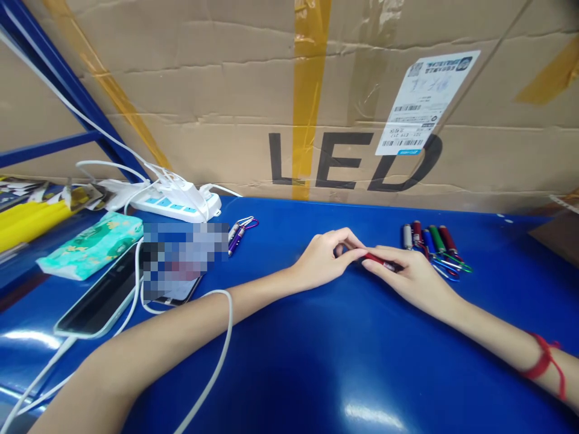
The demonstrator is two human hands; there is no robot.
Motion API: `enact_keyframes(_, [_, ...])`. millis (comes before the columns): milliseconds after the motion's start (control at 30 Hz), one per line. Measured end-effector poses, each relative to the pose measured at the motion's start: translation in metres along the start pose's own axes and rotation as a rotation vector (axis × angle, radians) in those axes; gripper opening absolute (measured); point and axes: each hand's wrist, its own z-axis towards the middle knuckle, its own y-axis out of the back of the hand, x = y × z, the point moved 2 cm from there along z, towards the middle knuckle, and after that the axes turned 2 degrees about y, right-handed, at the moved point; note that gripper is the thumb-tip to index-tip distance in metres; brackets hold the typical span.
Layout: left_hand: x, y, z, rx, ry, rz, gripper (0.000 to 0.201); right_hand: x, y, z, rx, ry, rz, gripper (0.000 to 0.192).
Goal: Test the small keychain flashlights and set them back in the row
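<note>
Above the middle of the blue table, a small red keychain flashlight [379, 260] is held between both hands. My left hand [326, 259] is closed, its thumb and fingertips pinching the left end. My right hand [404, 268] grips the flashlight's body between thumb and fingers, hiding part of it. To the right of that hand, several similar mini flashlights [429, 239] in silver, red, blue and green lie in a row with coloured carabiner clips. A silver and a purple mini flashlight [236, 240] with clips lie beyond my left forearm.
A large cardboard box [226, 108] stands along the table's back edge. On the left are a white power strip [176, 204], a green tissue pack [93, 244], a phone [102, 295] and another, partly blurred phone [181, 295]. A white cable [226, 337] loops over my left forearm.
</note>
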Motion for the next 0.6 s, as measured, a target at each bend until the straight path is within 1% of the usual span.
enact_keyframes(100, [0.003,0.002,0.001,-0.018,0.021,-0.04,0.011,-0.002,-0.001,0.0,-0.004,0.0,-0.007,0.038])
enact_keyframes(233, [0.012,0.004,0.005,0.05,0.136,-0.276,0.019,-0.001,0.0,0.001,-0.016,0.008,-0.013,0.035])
enact_keyframes(300, [0.015,0.004,0.007,0.071,0.152,-0.339,0.023,0.001,0.001,0.001,-0.016,0.009,-0.006,0.034])
enact_keyframes(433, [0.017,0.004,0.009,0.084,0.148,-0.351,0.03,0.005,0.002,0.0,-0.02,0.001,0.014,0.032])
enact_keyframes(600, [0.015,0.003,0.008,0.084,0.153,-0.299,0.034,0.007,0.001,0.0,-0.016,0.008,0.025,0.03])
